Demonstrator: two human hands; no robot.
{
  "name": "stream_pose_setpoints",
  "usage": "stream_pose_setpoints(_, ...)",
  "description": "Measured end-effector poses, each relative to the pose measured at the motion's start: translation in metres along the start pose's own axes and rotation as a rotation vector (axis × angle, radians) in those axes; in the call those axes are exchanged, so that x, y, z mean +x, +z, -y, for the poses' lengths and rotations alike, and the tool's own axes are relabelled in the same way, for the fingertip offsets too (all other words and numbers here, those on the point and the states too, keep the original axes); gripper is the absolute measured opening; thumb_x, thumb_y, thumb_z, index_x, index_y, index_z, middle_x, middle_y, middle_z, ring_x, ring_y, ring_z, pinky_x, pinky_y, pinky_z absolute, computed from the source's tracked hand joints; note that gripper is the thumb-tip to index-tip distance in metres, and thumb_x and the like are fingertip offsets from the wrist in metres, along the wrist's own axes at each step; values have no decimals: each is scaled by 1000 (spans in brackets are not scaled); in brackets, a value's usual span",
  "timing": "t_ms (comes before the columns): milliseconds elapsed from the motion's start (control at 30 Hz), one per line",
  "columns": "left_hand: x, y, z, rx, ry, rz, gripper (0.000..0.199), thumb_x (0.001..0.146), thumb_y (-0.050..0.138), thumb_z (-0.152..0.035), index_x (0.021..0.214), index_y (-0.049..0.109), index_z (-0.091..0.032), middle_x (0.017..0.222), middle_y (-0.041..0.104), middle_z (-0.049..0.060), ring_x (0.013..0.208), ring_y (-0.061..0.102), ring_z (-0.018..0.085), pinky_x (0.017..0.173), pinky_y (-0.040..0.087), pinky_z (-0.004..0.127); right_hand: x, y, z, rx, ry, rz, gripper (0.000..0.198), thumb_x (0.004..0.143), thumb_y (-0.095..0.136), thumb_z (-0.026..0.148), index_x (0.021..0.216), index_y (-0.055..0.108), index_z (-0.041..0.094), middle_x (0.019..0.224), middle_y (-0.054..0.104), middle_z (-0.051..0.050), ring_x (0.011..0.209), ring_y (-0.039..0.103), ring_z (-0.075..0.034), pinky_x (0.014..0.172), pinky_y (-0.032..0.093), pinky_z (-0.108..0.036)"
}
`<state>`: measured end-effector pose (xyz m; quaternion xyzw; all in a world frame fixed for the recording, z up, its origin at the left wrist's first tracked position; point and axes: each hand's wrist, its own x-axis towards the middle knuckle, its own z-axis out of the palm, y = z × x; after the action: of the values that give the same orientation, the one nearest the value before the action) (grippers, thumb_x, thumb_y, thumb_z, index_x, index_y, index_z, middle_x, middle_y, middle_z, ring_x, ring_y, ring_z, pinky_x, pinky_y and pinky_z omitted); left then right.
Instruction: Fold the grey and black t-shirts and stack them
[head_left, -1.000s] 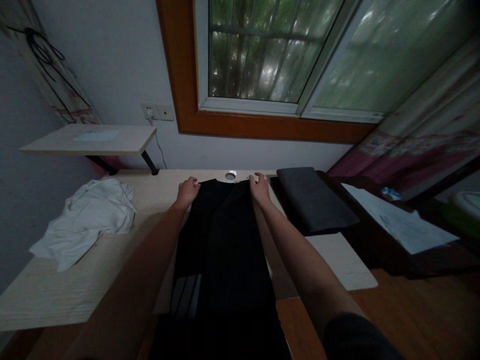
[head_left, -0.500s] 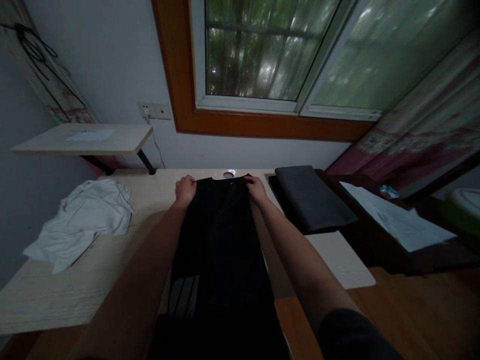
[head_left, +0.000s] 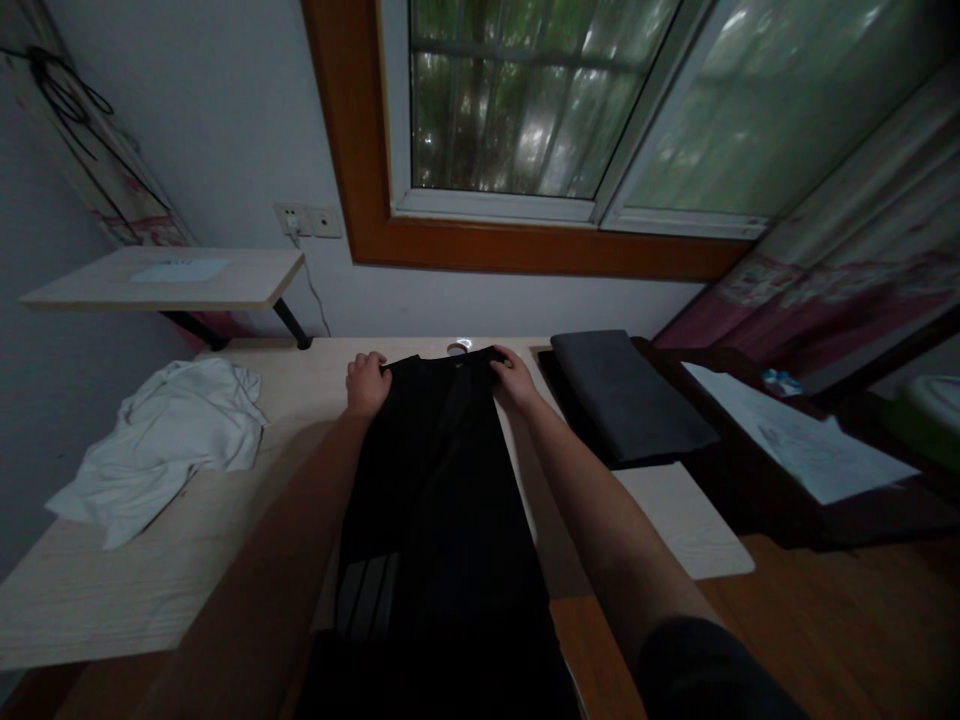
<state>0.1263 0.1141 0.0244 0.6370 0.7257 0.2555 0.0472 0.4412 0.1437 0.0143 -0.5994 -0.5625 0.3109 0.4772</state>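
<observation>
A black garment (head_left: 442, 470) lies stretched lengthwise over the pale wooden table (head_left: 247, 530), running from near the wall toward me. Its exact kind is hard to make out in the dim light. A grey patch with dark stripes (head_left: 365, 597) shows at its lower left. My left hand (head_left: 367, 384) is closed on the far left corner of the cloth. At the far right corner, my right hand (head_left: 514, 377) pinches the same edge between thumb and fingers. Between the hands the far edge is pulled fairly straight. The near end blends into darkness at the bottom.
A crumpled white cloth (head_left: 169, 440) lies at the left, below a raised shelf (head_left: 172, 280) on black legs. Folded dark grey cloth (head_left: 630, 395) rests at the right. Beyond it, a paper sheet (head_left: 799, 430) lies on a dark surface. A window (head_left: 517, 120) is ahead.
My left hand has shifted slightly left with its corner of the black garment. The right hand is almost where it was, and the garment's folds have changed a little.
</observation>
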Motion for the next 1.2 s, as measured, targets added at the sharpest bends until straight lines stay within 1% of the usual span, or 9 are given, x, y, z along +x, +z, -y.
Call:
stream_pose_setpoints(133, -8, -8, -9, -4, 36, -92, 22, 92, 58, -26, 112, 67, -24, 123, 61, 12, 119, 51, 32, 103, 42, 44, -5, 0, -5, 266, 129, -30, 47, 84, 60, 31, 130, 58, 24, 106, 68, -5, 88, 68, -20, 78, 58, -34)
stream_pose_setpoints(300, -39, -24, -50, -100, 282, -46, 13, 95, 54, -25, 95, 67, -23, 98, 66, 7, 102, 57, 24, 96, 44, 37, -17, -1, -5, 565, 145, 33, 47, 76, 71, 37, 121, 59, 30, 83, 59, 6, 53, 54, -9, 47, 41, -20)
stream_pose_setpoints(500, -118, -44, -105, 69, 571, 155, 43, 87, 68, -57, 112, 65, -23, 115, 64, 11, 110, 55, 29, 86, 48, 39, -29, -11, -5, 529, 161, 160, 37, 74, 77, 45, 100, 69, 20, 67, 62, 3, 53, 57, -11, 44, 36, -20)
stream_pose_setpoints(600, -145, -48, -116, 187, 577, 193, 40, 85, 73, -45, 117, 64, -22, 123, 63, 14, 114, 54, 33, 85, 49, 42, -32, -13, -4, 555, 169, 161, 41, 73, 78, 46, 103, 72, 18, 64, 62, 2, 55, 58, -12, 46, 38, -20)
stream_pose_setpoints(733, -152, -50, -119, 238, 542, 220, 27, 89, 63, -19, 116, 64, -19, 116, 66, 14, 108, 60, 30, 84, 50, 41, -32, -10, 0, 592, 156, 109, 35, 74, 76, 44, 97, 73, 18, 70, 66, 0, 58, 59, -12, 51, 43, -22)
stream_pose_setpoints(833, -146, -53, -117, 187, 518, 243, 22, 90, 56, -13, 109, 64, -19, 108, 69, 12, 100, 64, 26, 81, 51, 37, -26, -8, 9, 481, 83, 54, 31, 79, 71, 44, 96, 75, 19, 83, 71, -4, 63, 60, -13, 57, 49, -25)
stream_pose_setpoints(967, -135, -60, -108, -64, 394, 197, 19, 90, 57, -14, 106, 63, -22, 100, 69, 7, 92, 67, 22, 80, 51, 33, -7, -4, 34, 146, -125, 18, 31, 89, 59, 42, 98, 79, 21, 104, 74, -7, 92, 67, -21, 81, 56, -35)
stream_pose_setpoints(1067, -130, -67, -97, -291, 290, 99, 25, 87, 62, -14, 111, 62, -22, 92, 67, 3, 86, 67, 19, 82, 51, 32, 6, 8, 64, -156, -283, 28, 29, 95, 54, 32, 100, 80, 19, 104, 74, -8, 106, 65, -23, 101, 50, -40)
stream_pose_setpoints(1200, -131, -82, -77, -483, 166, 42, 30, 85, 64, -18, 114, 61, -22, 84, 62, 0, 79, 64, 16, 80, 50, 31, 8, 38, 108, -454, -421, 114, 32, 99, 50, 20, 108, 80, 16, 102, 72, -10, 108, 63, -23, 104, 45, -36)
